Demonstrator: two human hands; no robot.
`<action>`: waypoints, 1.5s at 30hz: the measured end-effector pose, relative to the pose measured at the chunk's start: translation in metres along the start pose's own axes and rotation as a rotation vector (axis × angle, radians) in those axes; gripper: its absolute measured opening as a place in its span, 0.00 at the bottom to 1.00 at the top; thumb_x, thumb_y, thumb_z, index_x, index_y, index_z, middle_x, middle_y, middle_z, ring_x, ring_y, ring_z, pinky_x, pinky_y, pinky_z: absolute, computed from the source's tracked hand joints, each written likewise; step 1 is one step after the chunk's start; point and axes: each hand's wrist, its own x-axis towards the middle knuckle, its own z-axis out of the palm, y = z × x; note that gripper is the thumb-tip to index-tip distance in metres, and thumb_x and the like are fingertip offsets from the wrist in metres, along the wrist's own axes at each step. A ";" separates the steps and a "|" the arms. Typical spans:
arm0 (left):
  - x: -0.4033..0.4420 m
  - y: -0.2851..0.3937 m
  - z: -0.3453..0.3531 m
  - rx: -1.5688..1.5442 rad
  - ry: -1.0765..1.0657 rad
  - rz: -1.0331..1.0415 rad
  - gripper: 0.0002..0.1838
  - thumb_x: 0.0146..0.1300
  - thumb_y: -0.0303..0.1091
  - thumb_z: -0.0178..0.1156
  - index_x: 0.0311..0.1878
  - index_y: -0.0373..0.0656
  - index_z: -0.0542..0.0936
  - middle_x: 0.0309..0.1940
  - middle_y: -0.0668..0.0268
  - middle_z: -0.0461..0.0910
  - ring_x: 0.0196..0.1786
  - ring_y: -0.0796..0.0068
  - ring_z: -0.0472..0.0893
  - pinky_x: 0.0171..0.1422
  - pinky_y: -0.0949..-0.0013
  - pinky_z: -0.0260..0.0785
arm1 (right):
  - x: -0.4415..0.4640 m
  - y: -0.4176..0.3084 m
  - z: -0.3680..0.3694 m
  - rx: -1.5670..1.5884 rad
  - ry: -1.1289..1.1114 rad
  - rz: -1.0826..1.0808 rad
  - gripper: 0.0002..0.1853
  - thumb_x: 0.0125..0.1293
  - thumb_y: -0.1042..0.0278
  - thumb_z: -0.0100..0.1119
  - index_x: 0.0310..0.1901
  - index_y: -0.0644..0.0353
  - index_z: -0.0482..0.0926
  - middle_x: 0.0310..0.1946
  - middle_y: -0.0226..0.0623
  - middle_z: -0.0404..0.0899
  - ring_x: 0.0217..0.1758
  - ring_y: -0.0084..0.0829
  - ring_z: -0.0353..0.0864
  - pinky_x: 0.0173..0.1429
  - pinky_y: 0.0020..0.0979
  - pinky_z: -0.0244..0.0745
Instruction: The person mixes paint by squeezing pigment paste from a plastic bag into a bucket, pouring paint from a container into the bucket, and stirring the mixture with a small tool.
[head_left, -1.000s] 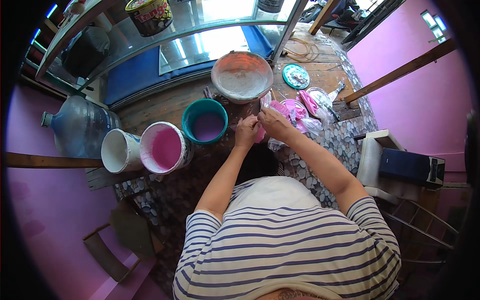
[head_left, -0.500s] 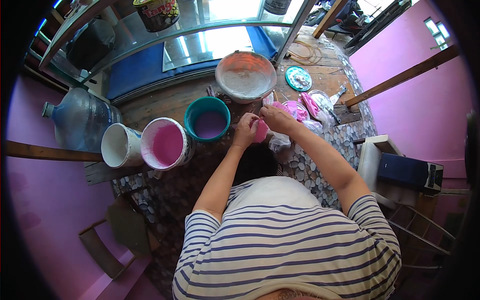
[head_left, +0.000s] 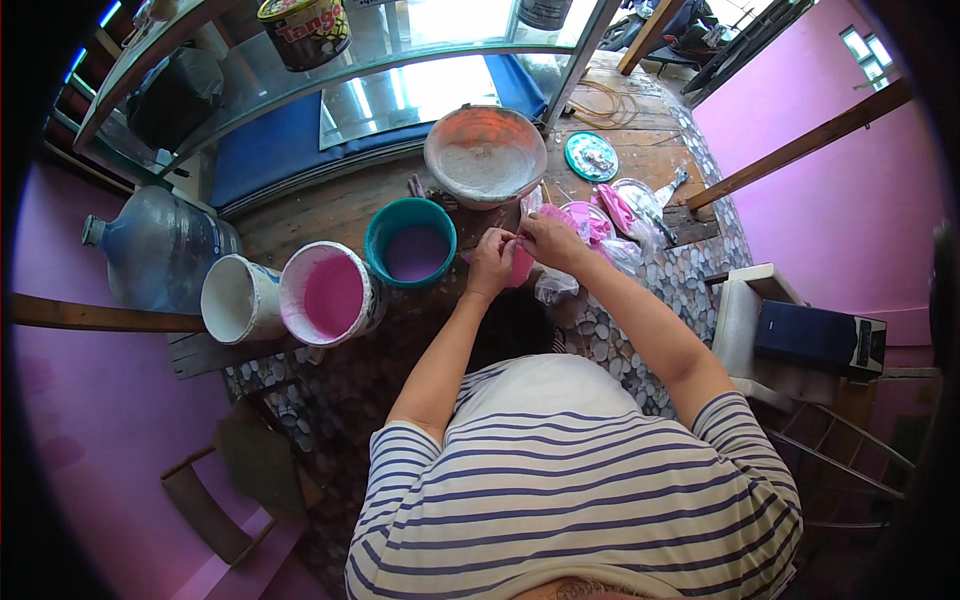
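Observation:
My left hand (head_left: 490,263) and my right hand (head_left: 552,241) meet in front of me, fingertips pinched close together. Below the fingers hangs a pink bag (head_left: 521,267), apparently plastic with pink contents; its upper end is hidden by my fingers. Both hands are closed on it near the top. Just right of my right hand lie pink bundles in plastic (head_left: 590,222). A crumpled clear plastic bag (head_left: 556,286) sits below my right wrist.
Left of my hands stand a teal bucket (head_left: 410,243) with purple liquid, a bucket of pink paint (head_left: 333,294) and a white bucket (head_left: 232,300). Beyond are a powdery orange basin (head_left: 487,155) and a teal lid (head_left: 592,157). A large water bottle (head_left: 160,250) lies far left.
My fingertips have drawn closer together over the pink bag, and more of its left side shows. The whole view has shifted slightly; the buckets and basin stay in place.

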 end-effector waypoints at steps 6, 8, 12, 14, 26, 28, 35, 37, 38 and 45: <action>0.000 0.002 0.001 -0.031 0.003 0.031 0.07 0.65 0.27 0.61 0.44 0.37 0.79 0.42 0.55 0.79 0.49 0.51 0.80 0.55 0.57 0.74 | -0.002 0.004 0.011 0.056 0.099 -0.041 0.09 0.63 0.68 0.65 0.38 0.63 0.78 0.34 0.46 0.79 0.40 0.49 0.82 0.47 0.44 0.77; -0.001 -0.001 0.001 -0.049 -0.002 0.055 0.08 0.64 0.27 0.62 0.46 0.37 0.80 0.43 0.55 0.80 0.50 0.51 0.80 0.58 0.57 0.73 | -0.005 0.001 0.012 0.121 0.107 -0.011 0.09 0.64 0.67 0.64 0.38 0.64 0.79 0.34 0.47 0.79 0.40 0.48 0.81 0.46 0.43 0.76; -0.001 -0.008 0.001 0.057 -0.028 0.129 0.11 0.62 0.29 0.65 0.48 0.39 0.83 0.46 0.59 0.81 0.53 0.53 0.79 0.63 0.57 0.71 | -0.001 0.004 0.019 0.284 0.069 0.127 0.12 0.68 0.63 0.64 0.39 0.66 0.79 0.30 0.43 0.78 0.36 0.40 0.80 0.45 0.39 0.75; 0.002 -0.003 -0.003 0.075 -0.031 0.098 0.11 0.62 0.30 0.66 0.47 0.40 0.84 0.47 0.61 0.82 0.53 0.54 0.79 0.64 0.57 0.70 | 0.000 0.018 0.034 0.360 0.067 0.177 0.13 0.70 0.61 0.64 0.39 0.64 0.80 0.29 0.38 0.77 0.34 0.33 0.77 0.41 0.36 0.73; -0.002 0.001 -0.004 0.339 -0.025 0.125 0.09 0.64 0.37 0.65 0.45 0.51 0.87 0.46 0.73 0.86 0.55 0.67 0.82 0.75 0.33 0.57 | -0.019 -0.001 0.031 1.278 0.006 0.554 0.11 0.76 0.56 0.59 0.39 0.54 0.79 0.24 0.19 0.68 0.21 0.13 0.60 0.24 0.20 0.55; -0.001 0.002 -0.004 0.401 -0.014 0.166 0.08 0.64 0.38 0.65 0.45 0.51 0.87 0.46 0.73 0.86 0.55 0.68 0.82 0.74 0.33 0.57 | -0.021 -0.008 0.032 1.348 0.065 0.598 0.09 0.77 0.58 0.58 0.40 0.52 0.78 0.23 0.18 0.66 0.21 0.11 0.59 0.24 0.19 0.53; -0.003 0.002 0.004 0.457 0.002 0.193 0.09 0.65 0.39 0.64 0.45 0.53 0.87 0.49 0.74 0.86 0.57 0.69 0.82 0.75 0.32 0.55 | -0.033 -0.007 0.031 1.506 0.045 0.610 0.07 0.78 0.60 0.57 0.41 0.50 0.76 0.24 0.16 0.65 0.21 0.10 0.60 0.23 0.17 0.53; -0.003 -0.001 0.006 0.515 -0.010 0.221 0.10 0.64 0.39 0.64 0.47 0.52 0.87 0.52 0.75 0.86 0.58 0.68 0.82 0.76 0.31 0.54 | -0.034 -0.009 0.025 1.569 -0.001 0.526 0.07 0.78 0.59 0.57 0.45 0.51 0.77 0.25 0.17 0.67 0.22 0.11 0.62 0.23 0.18 0.55; -0.003 -0.004 0.003 0.516 -0.011 0.218 0.10 0.64 0.39 0.64 0.47 0.52 0.87 0.52 0.75 0.86 0.58 0.68 0.82 0.76 0.31 0.54 | -0.038 -0.014 0.025 1.571 -0.003 0.527 0.07 0.78 0.59 0.57 0.45 0.51 0.77 0.25 0.17 0.67 0.22 0.11 0.62 0.23 0.18 0.55; 0.012 -0.004 0.005 0.023 0.037 -0.136 0.13 0.66 0.36 0.64 0.52 0.49 0.86 0.53 0.69 0.85 0.56 0.61 0.83 0.74 0.36 0.59 | 0.004 -0.119 -0.101 1.028 0.040 0.060 0.13 0.78 0.58 0.57 0.44 0.59 0.82 0.30 0.22 0.78 0.31 0.14 0.73 0.35 0.21 0.69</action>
